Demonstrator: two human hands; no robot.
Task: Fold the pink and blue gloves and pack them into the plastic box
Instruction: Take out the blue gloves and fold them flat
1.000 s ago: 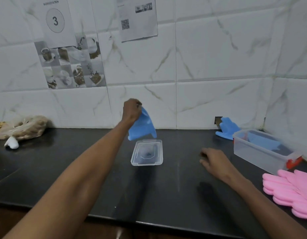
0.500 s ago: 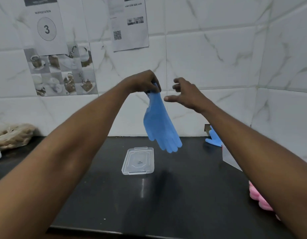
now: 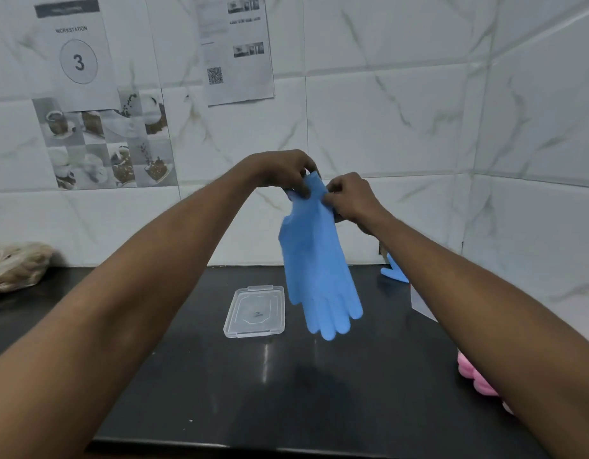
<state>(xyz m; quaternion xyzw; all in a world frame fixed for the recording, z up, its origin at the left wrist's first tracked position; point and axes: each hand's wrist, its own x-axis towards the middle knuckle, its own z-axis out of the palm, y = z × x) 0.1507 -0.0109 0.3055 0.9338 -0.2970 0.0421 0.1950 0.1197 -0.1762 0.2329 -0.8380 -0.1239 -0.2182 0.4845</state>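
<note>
A blue glove point(image 3: 316, 260) hangs fingers-down in the air above the black counter. My left hand point(image 3: 283, 170) pinches its cuff from the left and my right hand point(image 3: 351, 197) pinches the cuff from the right. A second blue glove point(image 3: 394, 273) lies by the back wall, partly behind my right forearm. A corner of the clear plastic box point(image 3: 422, 304) shows beside that forearm. Pink gloves point(image 3: 475, 379) peek out under my right arm at the counter's right.
The box's clear lid point(image 3: 255, 311) lies flat on the black counter point(image 3: 286, 392) below the hanging glove. A bag of nuts point(image 3: 15, 266) rests at the far left against the tiled wall. Paper sheets are stuck to the wall.
My left hand lifted the blue glove up so that it hangs unfurled. My right hand rose from the counter and took hold of the cuff's other side.
</note>
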